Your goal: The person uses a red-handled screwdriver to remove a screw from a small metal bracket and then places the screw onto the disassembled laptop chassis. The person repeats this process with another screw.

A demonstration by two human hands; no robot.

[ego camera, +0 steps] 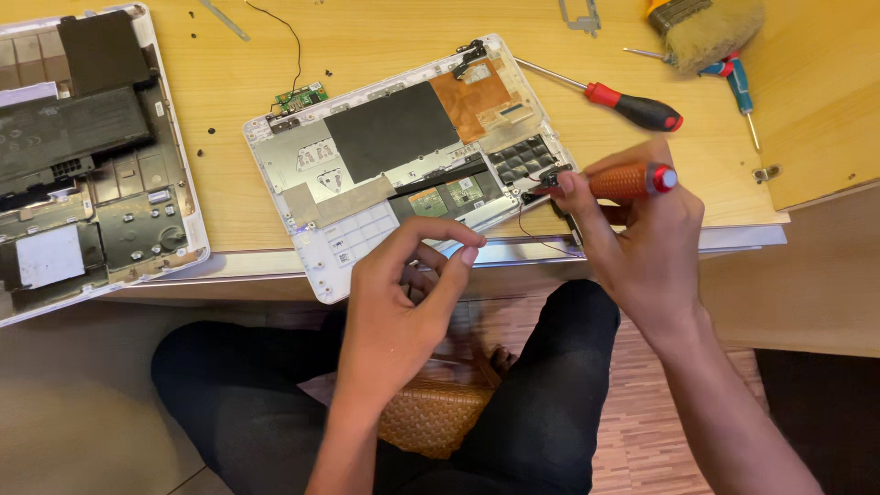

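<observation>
I take the opened white laptop shell point(403, 156) as my landmark; it lies tilted on the wooden bench point(385, 37) with its near corner hanging over the bench edge. My right hand point(642, 243) is at the shell's right near corner, its grip clamped on an orange-handled screwdriver point(628, 181) whose tip points left toward a small black part point(550, 179) at that corner. My left hand point(403, 302) hovers just in front of the shell's near edge, thumb and forefinger curled toward each other with the tips a little apart and nothing that I can see between them. To do this well, I judge the driver should sit square in the screw head with light pressure, and the left hand should steady the overhanging shell so it does not tip. A thin dark wire point(541, 240) trails off that corner and could snag. Right of the shell and farther away lie a red-and-black screwdriver point(632, 105), a brush point(710, 27) and a small blue screwdriver point(738, 87). A second opened laptop point(82, 156) sits well left of the shell, and tiny black screws are scattered on the bench behind it.
</observation>
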